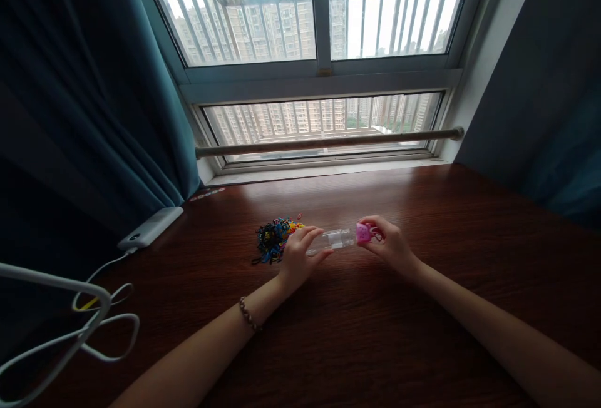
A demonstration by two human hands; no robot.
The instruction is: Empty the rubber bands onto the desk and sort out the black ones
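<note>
A clear plastic bottle (334,239) lies sideways just above the table, its neck pointing right. My left hand (300,251) is closed around the bottle's left part, fingers above and thumb below. My right hand (392,242) grips a pink cap (364,233) with a looped strap, right at the bottle's mouth. Whether cap and neck touch, I cannot tell. Just left of my left hand sits a heap of small colourful rubber bands (273,239), black, blue, yellow and red, partly hidden by that hand.
The brown wooden table (357,333) reaches to a barred window with a rail (328,142). At the left, a white power strip (151,229) with a cable (106,264) lies by the blue curtain (154,145). A white curved tube (56,278) stands at the lower left.
</note>
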